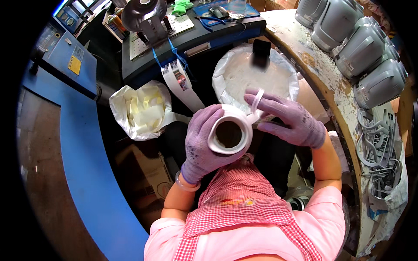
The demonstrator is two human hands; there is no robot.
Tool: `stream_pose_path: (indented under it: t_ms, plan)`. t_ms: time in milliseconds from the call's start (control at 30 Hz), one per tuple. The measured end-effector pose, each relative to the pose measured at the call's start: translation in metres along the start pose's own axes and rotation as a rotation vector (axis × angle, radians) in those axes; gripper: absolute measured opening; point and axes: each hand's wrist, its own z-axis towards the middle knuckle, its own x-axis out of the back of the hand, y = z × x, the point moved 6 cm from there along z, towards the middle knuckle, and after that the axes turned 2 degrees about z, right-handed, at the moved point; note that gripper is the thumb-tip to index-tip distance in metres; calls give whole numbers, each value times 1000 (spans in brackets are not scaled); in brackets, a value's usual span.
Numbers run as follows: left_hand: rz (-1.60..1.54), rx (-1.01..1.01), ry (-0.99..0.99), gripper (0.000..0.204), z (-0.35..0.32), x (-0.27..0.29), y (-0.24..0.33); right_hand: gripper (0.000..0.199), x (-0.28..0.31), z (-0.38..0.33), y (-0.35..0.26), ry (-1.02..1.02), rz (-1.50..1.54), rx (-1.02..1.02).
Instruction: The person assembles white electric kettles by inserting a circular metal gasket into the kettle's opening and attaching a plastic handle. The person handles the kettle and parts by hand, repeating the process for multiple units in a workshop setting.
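Observation:
My left hand (201,145) is closed around a white jug body (248,138), its round open mouth facing up and its inside dark. A slim white handle (257,101) stands out at the jug's right side. My right hand (292,120) has its thumb and fairly straight fingers on either side of this handle, which passes in front of a fingertip. Whether the handle is joined to the jug cannot be made out. Both hands wear light purple gloves.
A white-lined bin (220,71) stands ahead, a smaller bag of pale scraps (143,108) to the left. Label tape (179,80) hangs from the dark bench (143,65). Grey jugs (363,50) and loose grey handles (379,143) crowd the worn right-hand table (300,37).

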Motion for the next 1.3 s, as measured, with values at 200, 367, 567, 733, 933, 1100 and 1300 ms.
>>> stream_pose_path:
  t_ms: [200,367,567,733,933,1100,1300]
  plan:
    - [122,-84,79,78,6,-9,23,22,-45,0,-28,-127,-483,173]
    - [148,-70,94,74,7,-17,32,18,-61,2,-24,-199,-959,-25]
    - [140,-80,80,74,9,-16,36,16,-64,3,-27,-328,-1053,-11]
    - [101,-104,44,74,5,-19,39,15,-64,3,-27,-493,-1045,-57]
    - [148,-127,79,76,9,-11,40,15,-62,-7,-30,-155,-902,58]
    - [156,-127,70,77,7,-10,34,16,-54,-3,-34,-198,-861,73]
    - [108,-145,13,80,1,-9,35,17,-54,-11,-46,-336,-797,137]
